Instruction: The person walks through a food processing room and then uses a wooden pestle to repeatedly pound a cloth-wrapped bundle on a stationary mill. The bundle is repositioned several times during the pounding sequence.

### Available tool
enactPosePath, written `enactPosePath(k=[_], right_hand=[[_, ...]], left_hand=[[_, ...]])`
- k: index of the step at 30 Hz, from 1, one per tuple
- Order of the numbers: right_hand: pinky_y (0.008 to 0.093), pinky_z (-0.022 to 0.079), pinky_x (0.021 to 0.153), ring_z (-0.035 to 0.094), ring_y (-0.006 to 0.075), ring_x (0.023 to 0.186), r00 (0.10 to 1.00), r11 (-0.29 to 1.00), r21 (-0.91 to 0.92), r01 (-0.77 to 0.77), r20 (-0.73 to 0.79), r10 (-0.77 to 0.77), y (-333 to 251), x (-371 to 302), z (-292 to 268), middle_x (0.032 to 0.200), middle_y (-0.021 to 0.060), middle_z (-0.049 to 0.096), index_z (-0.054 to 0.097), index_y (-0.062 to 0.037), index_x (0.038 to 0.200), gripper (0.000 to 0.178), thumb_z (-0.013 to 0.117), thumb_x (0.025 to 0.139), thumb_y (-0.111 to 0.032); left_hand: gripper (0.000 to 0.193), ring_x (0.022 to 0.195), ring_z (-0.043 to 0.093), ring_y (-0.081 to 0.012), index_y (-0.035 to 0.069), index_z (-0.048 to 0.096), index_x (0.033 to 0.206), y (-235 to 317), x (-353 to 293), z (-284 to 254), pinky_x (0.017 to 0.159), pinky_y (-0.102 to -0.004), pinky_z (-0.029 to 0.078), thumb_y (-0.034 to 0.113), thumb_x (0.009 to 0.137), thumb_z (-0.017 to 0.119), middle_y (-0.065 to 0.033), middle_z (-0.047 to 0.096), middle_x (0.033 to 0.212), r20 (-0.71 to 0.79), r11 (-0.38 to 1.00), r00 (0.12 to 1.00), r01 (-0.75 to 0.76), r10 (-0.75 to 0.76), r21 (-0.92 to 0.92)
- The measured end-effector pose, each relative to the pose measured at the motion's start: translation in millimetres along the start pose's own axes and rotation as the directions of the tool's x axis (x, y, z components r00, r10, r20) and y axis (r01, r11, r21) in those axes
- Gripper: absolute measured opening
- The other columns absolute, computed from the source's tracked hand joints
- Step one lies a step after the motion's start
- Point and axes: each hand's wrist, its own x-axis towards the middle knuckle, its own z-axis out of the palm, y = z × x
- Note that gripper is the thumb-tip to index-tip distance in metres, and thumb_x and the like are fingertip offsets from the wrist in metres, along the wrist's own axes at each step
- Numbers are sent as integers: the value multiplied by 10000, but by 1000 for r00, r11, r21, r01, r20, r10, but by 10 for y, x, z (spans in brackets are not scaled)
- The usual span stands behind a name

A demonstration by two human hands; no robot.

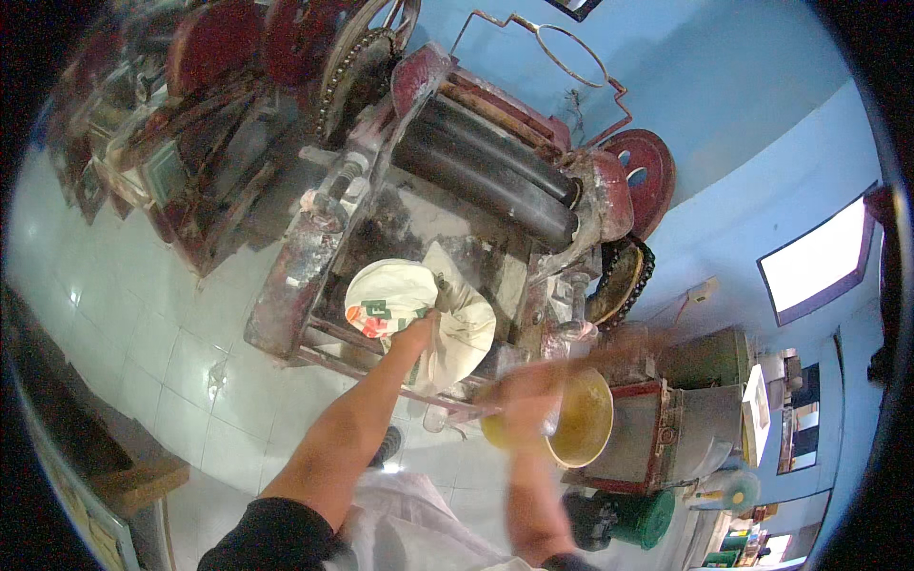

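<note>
My left hand [414,333] is closed on a whitish cloth sack [462,328] with green and orange print. The sack lies bunched in the front part of a worn roller machine [314,257], below its dark rollers [486,176]. To the right, my right hand [531,395] is smeared by motion. It seems closed around a long brown stick-like thing [628,354], too blurred to name, which stretches out to the right. Behind that hand is a yellowish round basin [583,419], partly hidden by it.
Red wheels and chain gears [624,281] flank the machine. More old machinery [181,124] stands at the left on pale tiles [190,371]. At the right are a large metal drum-shaped machine [705,433], a green bucket [647,519] and a blue wall [743,190]. A wooden edge [143,481] juts in lower left.
</note>
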Motion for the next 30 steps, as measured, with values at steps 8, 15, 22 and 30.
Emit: enactPosePath(k=[8,15,22,30], right_hand=[[356,489,849,614,224,942,839,885,-433,-172,406,362,91,-217,-209,1050,118,648,507,41,1286,588,758,786,-140],[426,436,989,566,284,1079,979,991,132,22,-204,6,-462,571,-162,1150,171,598,469,30,1277,560,731,812,-141],[409,473,925,604,282,1014,569,783,-304,-543,552,609,576,-1236,-187,1052,169,634,517,40,1191,444,697,820,-125],[303,496,770,601,154,803,962,947,180,-265,-15,272,-209,170,-243,885,65,630,557,-41,1067,260,694,853,-96]], left_hand=[[416,1092,633,-381,56,625,1226,-27,88,-35,993,-473,463,346,986,448,-238,661,1172,223,898,974,-136,44,418],[530,1273,502,-364,60,615,1279,-387,-304,123,1114,-408,345,449,921,579,-167,595,1344,4,982,986,-168,169,80],[637,1381,403,-373,88,457,1447,-215,-83,37,1151,-452,287,533,1003,357,-225,477,1457,163,996,986,-28,13,89],[644,1385,404,-318,94,437,1461,-120,-92,-118,1170,-396,282,526,985,447,-159,461,1493,308,877,932,-302,190,374]])
